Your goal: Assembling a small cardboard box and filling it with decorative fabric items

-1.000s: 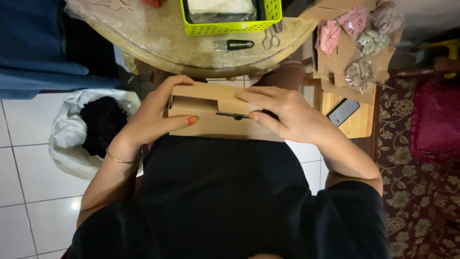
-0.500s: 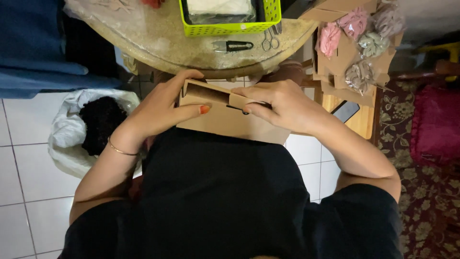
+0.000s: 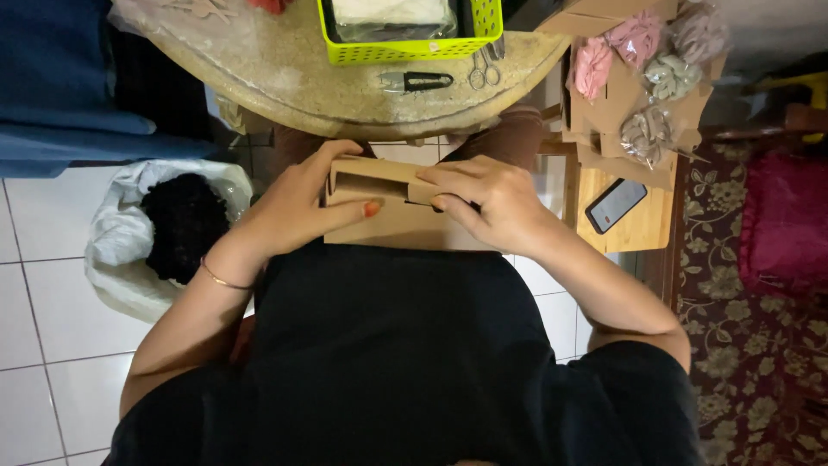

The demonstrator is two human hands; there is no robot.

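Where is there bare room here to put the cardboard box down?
Bare tabletop lies left of the yellow basket, down to the near rim. The strip by the snips and scissors is crowded. The wooden stool has a patch beside the phone. Both hands hold the cardboard box.

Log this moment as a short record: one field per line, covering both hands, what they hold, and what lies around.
left hand: grips the left end of the brown cardboard box
right hand: presses on the box's right part
box position: on the lap, below the table's edge
round table: carries a yellow-green basket, thread snips, small scissors
side stool: holds a phone
floor left: white bag of dark material
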